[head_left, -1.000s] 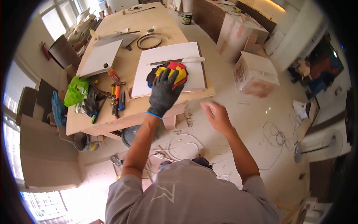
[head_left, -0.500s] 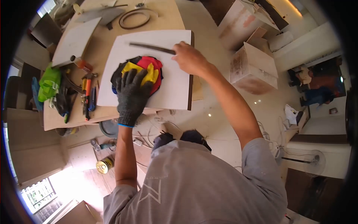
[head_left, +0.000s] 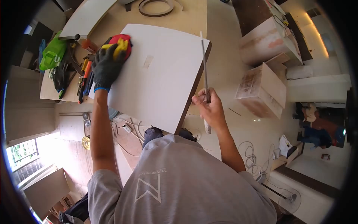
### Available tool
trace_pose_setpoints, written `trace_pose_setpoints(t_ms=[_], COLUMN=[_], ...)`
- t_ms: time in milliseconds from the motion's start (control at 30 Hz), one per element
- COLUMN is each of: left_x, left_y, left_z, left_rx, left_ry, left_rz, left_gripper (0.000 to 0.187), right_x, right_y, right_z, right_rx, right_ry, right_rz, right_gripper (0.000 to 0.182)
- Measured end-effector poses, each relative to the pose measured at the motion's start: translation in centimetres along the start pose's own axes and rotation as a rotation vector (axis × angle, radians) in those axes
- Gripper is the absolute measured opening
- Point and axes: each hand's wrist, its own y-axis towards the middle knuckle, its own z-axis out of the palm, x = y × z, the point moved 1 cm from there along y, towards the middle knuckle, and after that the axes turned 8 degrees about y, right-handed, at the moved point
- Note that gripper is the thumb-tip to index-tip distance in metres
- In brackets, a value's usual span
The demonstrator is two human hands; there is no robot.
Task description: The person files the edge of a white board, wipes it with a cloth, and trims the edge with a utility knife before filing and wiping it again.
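My left hand [head_left: 107, 69], in a dark grey glove with a blue cuff, presses on a bundled red, yellow and black cloth [head_left: 125, 43] at the left edge of a white board [head_left: 160, 74]. The glove's fingers are bent over the cloth. My bare right hand [head_left: 210, 108] holds a long thin file [head_left: 205, 67] by its handle, just beyond the board's dark right edge. The file points away from me, upright in the view. A small beige patch [head_left: 148, 61] shows on the board's white face.
Pliers, a hammer [head_left: 85, 78] and a green bag [head_left: 52, 52] lie left on the wooden table [head_left: 194, 18]. A coiled edging strip [head_left: 156, 7] is at the back. White boxes [head_left: 263, 89] and cables [head_left: 248, 158] stand or lie on the right. People [head_left: 317, 130] are far right.
The board has turned, its near corner now close to my body. My left hand and the cloth have shifted left. My right hand has come down and right, turning the file from sideways to upright.
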Motion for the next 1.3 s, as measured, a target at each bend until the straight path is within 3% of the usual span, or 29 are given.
trace_pose_setpoints(t_ms=[33, 100, 200, 300, 333, 367, 400, 533, 633, 700, 767, 833, 867, 933, 1033, 1300], left_x=[1.3, 4.4, 3.3, 0.4, -0.1, -1.0, -3.3, -1.3, -3.7, -9.0, -11.9, -13.9, -14.2, -14.9, -15.8, -15.5], left_y=[0.3, 0.9, -0.1, -1.1, -1.5, -2.1, -2.2, -1.9, -2.2, -3.7, -5.1, -6.3, -6.2, -5.6, -5.3, -5.7], left_z=[0.1, 1.1, 0.6, -0.7, -0.4, -0.1, -2.4, -1.4, -4.7, -9.2, -7.9, -5.3, -4.8, -4.1, -3.0, -3.3], left_rx=[0.077, 0.202, 0.165, 0.097, 0.084, 0.070, 0.126, -0.109, -0.352, -0.240, -0.077, -0.112, -0.116, -0.133, -0.142, -0.129], left_ry=[-0.014, -0.273, -0.263, -0.222, -0.209, -0.200, -0.147, -0.184, -0.179, -0.247, -0.164, -0.101, -0.146, -0.235, -0.117, -0.066], left_rz=[-0.140, -0.156, -0.175, -0.212, -0.241, -0.273, -0.317, -0.151, 0.041, 0.135, 0.310, 0.365, 0.349, 0.314, 0.282, 0.309], left_gripper=[0.063, 0.071, 0.070, 0.067, 0.066, 0.065, 0.052, 0.044, 0.041, 0.041, 0.047, 0.052, 0.052, 0.052, 0.057, 0.054], right_x=[0.2, 0.1, 0.2, -0.7, 1.7, 2.9, 3.0, 1.8, 2.5, 2.4, 2.3, 3.1, 4.8, 3.9, 4.8, 6.1], right_y=[-0.1, -0.2, 0.8, 3.5, 4.0, 4.4, 5.1, 3.6, -0.3, -3.3, -5.6, -7.0, -7.6, -8.4, -10.6, -14.0], right_z=[0.0, 0.1, -0.4, -3.1, -4.4, -5.4, -5.8, -6.0, -7.0, -7.4, -7.1, -6.7, -6.2, -6.9, -7.7, -8.2], right_rx=[0.051, 0.078, 0.125, 0.095, 0.135, 0.135, 0.114, -0.058, -0.047, 0.021, 0.043, 0.022, 0.004, 0.027, 0.101, 0.213], right_ry=[-0.044, -0.146, -0.018, -0.036, -0.048, -0.021, -0.069, -0.301, -0.312, -0.293, -0.311, -0.381, -0.410, -0.520, -0.657, -0.918], right_rz=[0.028, -0.137, -0.027, -0.233, 0.021, 0.131, 0.111, -0.168, -0.044, 0.023, 0.036, -0.005, 0.044, -0.202, -0.142, -0.132], right_gripper=[0.041, 0.048, 0.059, 0.063, 0.068, 0.066, 0.061, 0.046, 0.039, 0.036, 0.033, 0.030, 0.035, 0.042, 0.054, 0.054])
